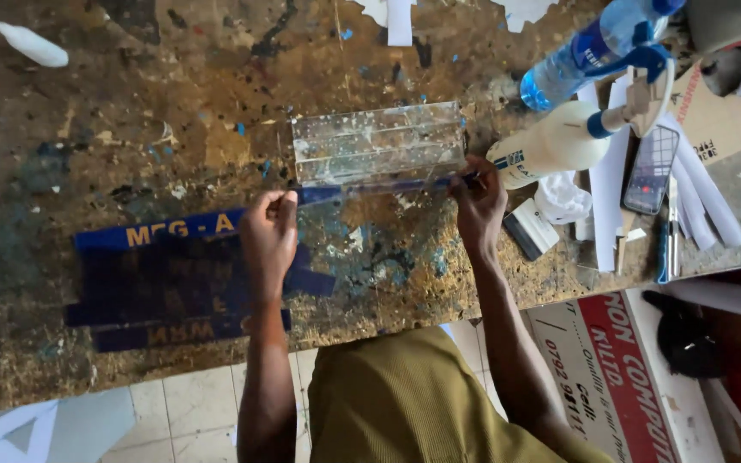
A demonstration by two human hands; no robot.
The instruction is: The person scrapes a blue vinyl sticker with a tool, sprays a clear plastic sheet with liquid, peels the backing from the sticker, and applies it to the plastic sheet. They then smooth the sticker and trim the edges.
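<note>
A clear acrylic piece [377, 141], folded into stepped panels, lies on the paint-stained workbench [130, 103]. A dark blue strip [370, 188] runs along its near edge. My left hand [269, 237] pinches the left end of that strip. At the piece's right corner, my right hand [478, 204] pinches the strip's other end. Dark blue sign panels [165, 283] with yellow letters lie under my left wrist.
A white spray bottle [559, 141] with a blue trigger lies just right of my right hand, and a clear plastic water bottle [593, 47] lies behind it. A phone [650, 169], paper rolls, a small scraper [532, 228] and a crumpled tissue crowd the bench's right end. Printed boards lean below.
</note>
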